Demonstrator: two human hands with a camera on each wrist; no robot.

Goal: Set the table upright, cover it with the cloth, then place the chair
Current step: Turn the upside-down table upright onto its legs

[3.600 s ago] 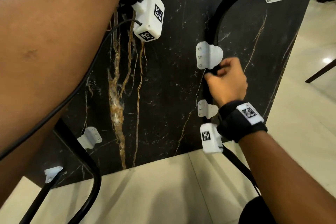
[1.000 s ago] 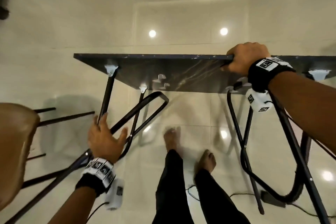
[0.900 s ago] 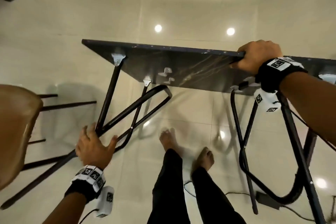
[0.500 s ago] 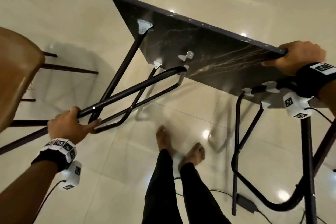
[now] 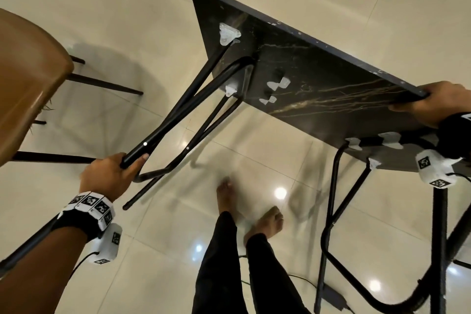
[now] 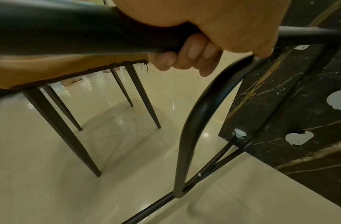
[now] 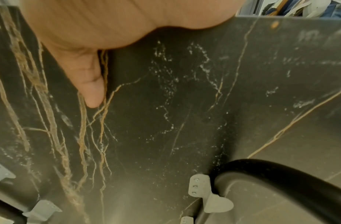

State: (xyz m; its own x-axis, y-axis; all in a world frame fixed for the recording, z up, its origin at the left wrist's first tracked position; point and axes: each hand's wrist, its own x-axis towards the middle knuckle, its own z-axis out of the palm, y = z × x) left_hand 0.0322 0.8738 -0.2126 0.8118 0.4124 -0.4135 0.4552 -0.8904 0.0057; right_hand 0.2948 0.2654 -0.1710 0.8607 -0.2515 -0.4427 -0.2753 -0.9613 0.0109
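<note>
The black marble-patterned table (image 5: 318,79) hangs tilted in the air, its underside (image 7: 165,121) facing me and its black metal legs pointing toward me. My left hand (image 5: 112,176) grips one leg tube (image 5: 178,109); in the left wrist view its fingers (image 6: 186,60) curl round that tube (image 6: 89,33). My right hand (image 5: 438,104) grips the tabletop's edge at the right, the thumb (image 7: 89,84) pressed on the underside. A brown chair (image 5: 28,79) stands at the left. No cloth is in view.
Glossy cream floor tiles (image 5: 127,7) lie all around. My bare feet (image 5: 265,222) stand under the table. A black cable and adapter (image 5: 334,296) lie on the floor at the lower right. The chair's thin black legs (image 6: 142,97) stand close to the left hand.
The table has swung round and tilted, its far corner rising toward the top of view. My left hand went from touching the leg to gripping it; the right hand stays on the edge.
</note>
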